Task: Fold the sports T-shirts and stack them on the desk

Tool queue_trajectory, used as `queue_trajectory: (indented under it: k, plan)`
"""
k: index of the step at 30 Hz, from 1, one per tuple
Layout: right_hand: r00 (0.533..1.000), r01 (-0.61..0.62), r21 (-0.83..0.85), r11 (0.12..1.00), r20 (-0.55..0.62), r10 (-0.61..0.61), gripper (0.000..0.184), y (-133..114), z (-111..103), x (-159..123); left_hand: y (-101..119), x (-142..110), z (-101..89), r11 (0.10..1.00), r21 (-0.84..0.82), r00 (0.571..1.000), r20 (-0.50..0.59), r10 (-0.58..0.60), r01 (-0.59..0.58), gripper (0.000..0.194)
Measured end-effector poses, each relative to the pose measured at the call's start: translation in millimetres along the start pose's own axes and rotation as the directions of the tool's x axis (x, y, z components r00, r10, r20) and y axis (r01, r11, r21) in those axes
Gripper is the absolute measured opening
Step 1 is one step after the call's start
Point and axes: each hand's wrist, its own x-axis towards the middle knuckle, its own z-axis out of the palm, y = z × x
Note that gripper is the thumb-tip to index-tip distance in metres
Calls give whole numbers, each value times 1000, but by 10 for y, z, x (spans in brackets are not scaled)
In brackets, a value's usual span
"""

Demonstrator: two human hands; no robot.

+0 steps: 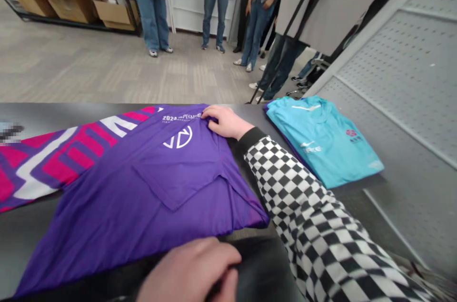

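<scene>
A purple shirt (150,206) lies on the dark surface (71,114), front up, its bottom part pointing toward the person's left. One sleeve (82,154), patterned in pink and white, stretches out to the left. White print (178,137) shows near the shirt's far edge, and a pointed fold stands out across the middle.

The right hand (228,121) touches the far right part of the shirt, just beside the print. Its fingers are bent down onto the cloth; whether they pinch it I cannot tell. A black-and-white checked cuff and forearm (307,202) reach past the shirt's right side.

The left hand (193,271) is low in view, close to the shirt's near edge. Its fingers are curled; I cannot tell whether they hold anything.

To the right, apart from the purple shirt, a folded blue shirt (321,140) rests on purple cloth (293,148). Beyond the surface, several people (217,2) stand on the floor (124,73), near a shelf with cardboard boxes (71,4).
</scene>
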Motion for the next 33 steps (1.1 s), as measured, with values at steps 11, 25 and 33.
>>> queue_trajectory:
  k: [11, 25, 33]
  plan:
    - [993, 94, 150, 984, -88, -81, 32, -101, -197, -298, 475, 687, 601, 898, 440, 983, 169, -73, -9, 65]
    - [999, -8, 250, 968, 42, -3, 28, 20, -101, -391, 237, 353, 625, 963, 250, 994, 56, 94, -105, 38]
    - [999, -27, 308, 951, 40, 15, 28, 44, -85, -390, 242, -28, 985, 619, -749, 950, 45, -309, 237, 17]
